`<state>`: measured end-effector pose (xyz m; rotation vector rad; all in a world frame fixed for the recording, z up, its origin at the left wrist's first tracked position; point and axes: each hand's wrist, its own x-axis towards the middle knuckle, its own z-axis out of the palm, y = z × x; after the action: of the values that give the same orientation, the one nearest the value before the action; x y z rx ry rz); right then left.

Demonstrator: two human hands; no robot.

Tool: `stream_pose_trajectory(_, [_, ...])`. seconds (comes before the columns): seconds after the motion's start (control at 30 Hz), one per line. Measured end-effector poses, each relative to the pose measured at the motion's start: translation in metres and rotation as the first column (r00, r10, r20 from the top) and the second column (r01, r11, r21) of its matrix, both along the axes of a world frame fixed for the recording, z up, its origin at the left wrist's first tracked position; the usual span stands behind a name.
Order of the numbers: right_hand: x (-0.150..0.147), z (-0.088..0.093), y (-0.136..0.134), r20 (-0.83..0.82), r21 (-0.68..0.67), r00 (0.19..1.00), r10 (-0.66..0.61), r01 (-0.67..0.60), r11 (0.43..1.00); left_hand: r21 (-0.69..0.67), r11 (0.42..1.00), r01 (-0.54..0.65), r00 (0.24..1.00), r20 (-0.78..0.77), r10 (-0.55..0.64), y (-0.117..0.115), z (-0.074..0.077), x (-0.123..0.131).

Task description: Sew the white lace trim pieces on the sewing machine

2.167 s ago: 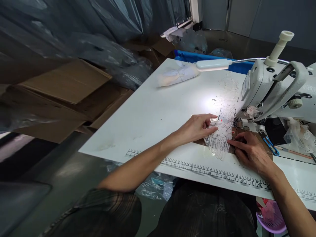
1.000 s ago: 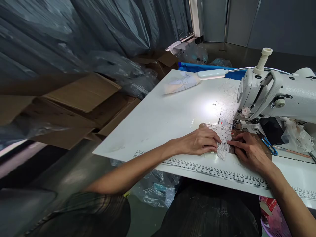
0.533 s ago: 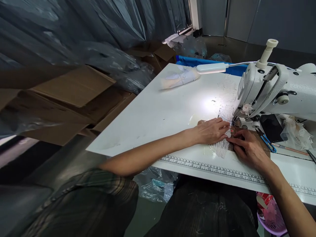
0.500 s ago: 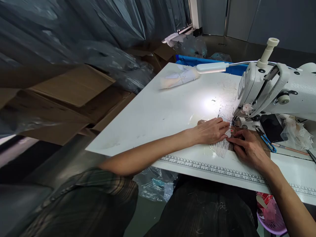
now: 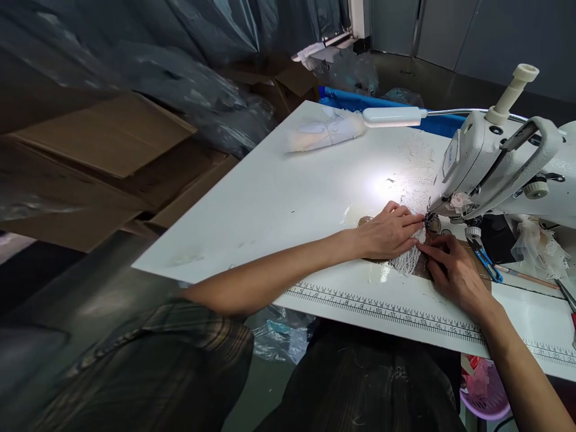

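White lace [image 5: 405, 262] lies under the sewing machine [image 5: 472, 156], passing beneath my left hand at its needle. My left hand [image 5: 390, 234] rests on the lace with its fingers stretched out, the tips close to the presser foot [image 5: 427, 220]. Just right of it, my right hand [image 5: 456, 270] pinches the lace's near edge between thumb and forefinger, its other fingers curled. The exact grip is partly hidden. A brown plate [image 5: 423, 268] shows beneath the lace and the right hand.
Blue thread snips [image 5: 488, 264] and a pencil [image 5: 526, 276] lie right of my hands, near lace scraps [image 5: 542, 246]. A lamp [image 5: 393, 117] lights the white table [image 5: 270, 198]. A tied white bundle [image 5: 330, 132] sits at the back; cardboard boxes [image 5: 108, 138] stand left.
The lace has shifted slightly forward toward the needle, with my left fingertips now nearer the presser foot. A small red-and-white patch between my hands is now hidden. The view has shifted a little.
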<state>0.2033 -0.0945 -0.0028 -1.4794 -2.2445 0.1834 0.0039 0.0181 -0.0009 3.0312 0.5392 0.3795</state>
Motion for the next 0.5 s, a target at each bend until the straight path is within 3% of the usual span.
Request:
stream_pose_trajectory(0.13, [-0.0007, -0.0005, -0.0005, -0.018, -0.007, 1.0, 0.0, 0.0, 1.0, -0.078, 0.997, -0.001, 0.998, 0.065, 0.007, 0.0009, -0.0056, -0.0042])
stream_pose_trajectory(0.5, [-0.003, 0.0012, -0.0005, -0.015, -0.041, 1.0, -0.022, 0.022, 0.999, 0.002, 1.0, 0.027, 0.999, 0.017, -0.027, 0.0019, -0.0018, -0.0036])
